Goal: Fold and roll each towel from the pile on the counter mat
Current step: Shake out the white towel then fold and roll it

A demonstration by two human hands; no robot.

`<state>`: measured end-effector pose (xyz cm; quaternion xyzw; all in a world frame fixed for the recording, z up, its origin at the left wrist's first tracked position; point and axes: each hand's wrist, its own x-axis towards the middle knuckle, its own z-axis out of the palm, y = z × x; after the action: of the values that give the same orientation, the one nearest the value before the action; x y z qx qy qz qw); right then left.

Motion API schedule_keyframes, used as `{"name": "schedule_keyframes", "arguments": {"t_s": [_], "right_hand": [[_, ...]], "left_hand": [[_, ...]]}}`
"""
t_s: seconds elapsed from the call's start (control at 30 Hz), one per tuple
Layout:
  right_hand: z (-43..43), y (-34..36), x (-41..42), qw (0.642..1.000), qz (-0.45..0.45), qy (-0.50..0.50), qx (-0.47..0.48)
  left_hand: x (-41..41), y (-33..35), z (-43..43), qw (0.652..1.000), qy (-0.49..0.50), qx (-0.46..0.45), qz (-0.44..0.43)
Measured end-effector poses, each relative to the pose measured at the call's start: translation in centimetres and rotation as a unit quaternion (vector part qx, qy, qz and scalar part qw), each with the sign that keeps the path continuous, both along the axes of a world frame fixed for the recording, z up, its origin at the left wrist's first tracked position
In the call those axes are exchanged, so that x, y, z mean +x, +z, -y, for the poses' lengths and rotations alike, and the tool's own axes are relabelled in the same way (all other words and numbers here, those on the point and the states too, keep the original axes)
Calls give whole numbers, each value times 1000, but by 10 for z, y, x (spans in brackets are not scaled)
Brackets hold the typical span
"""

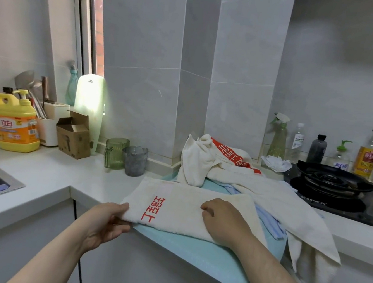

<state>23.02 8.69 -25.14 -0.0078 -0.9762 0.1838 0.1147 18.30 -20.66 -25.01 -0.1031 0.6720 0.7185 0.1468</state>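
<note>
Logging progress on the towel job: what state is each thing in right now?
Front towel: folded flat, not rolled.
Pile: crumpled, unfolded.
Left hand: pinches front towel's corner.
Right hand: on front towel, fingers curled.
Mat: overhangs counter edge.
Box: flaps open.
Burner: no flame.
</note>
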Motion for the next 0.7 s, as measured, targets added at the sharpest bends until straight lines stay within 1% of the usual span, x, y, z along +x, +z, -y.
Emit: {"name": "schedule_keyframes", "arguments": {"t_s": [0.1, 0.17, 0.23, 0.3, 0.37, 0.4, 0.43, 0.47, 0.5, 0.53, 0.57, 0.6, 0.63, 0.67, 0.7], "right_hand": [[0, 1, -1, 1000, 0, 1, -7], [-1, 1, -2, 1000, 2, -2, -12], [0, 2, -2, 1000, 3, -3, -17], [0, 3, 0, 1000, 4, -5, -18], [0, 3, 0, 1000, 9, -6, -20], [0, 3, 0, 1000, 11, -7, -22], [1, 4, 1, 1000, 13, -7, -24], [2, 5, 1, 999, 14, -8, -27], [2, 6, 1, 999, 14, -8, -34], [2, 7, 1, 999, 16, -9, -44], [1, 8, 1, 998, 20, -10, -58], [0, 9, 1, 996, 23, -11, -83], [0, 10, 1, 993, 24, -11, -115], [0, 11, 3, 988, 17, -17, -155], [-1, 13, 5, 977, 3, -26, -213]], "left_hand": [[-6, -7, 2, 998, 52, 32, 11], [-7, -12, 3, 995, 67, 78, 19], [-8, -17, 3, 992, 72, 106, 19], [-7, -19, 2, 991, 75, 109, 17], [-7, -19, 2, 992, 89, 84, 11], [-6, -16, 2, 994, 97, 52, -2], [-4, -11, 1, 993, 110, -27, -40], [-1, -3, -2, 974, 121, -164, -97], [0, 7, -8, 920, 123, -335, -159], [3, 21, -19, 842, 124, -476, -222], [4, 32, -35, 786, 113, -535, -290], [4, 40, -53, 775, 61, -525, -346], [4, 44, -73, 794, -16, -475, -379], [3, 44, -92, 802, -98, -443, -389], [0, 40, -108, 802, -168, -429, -381]]}}
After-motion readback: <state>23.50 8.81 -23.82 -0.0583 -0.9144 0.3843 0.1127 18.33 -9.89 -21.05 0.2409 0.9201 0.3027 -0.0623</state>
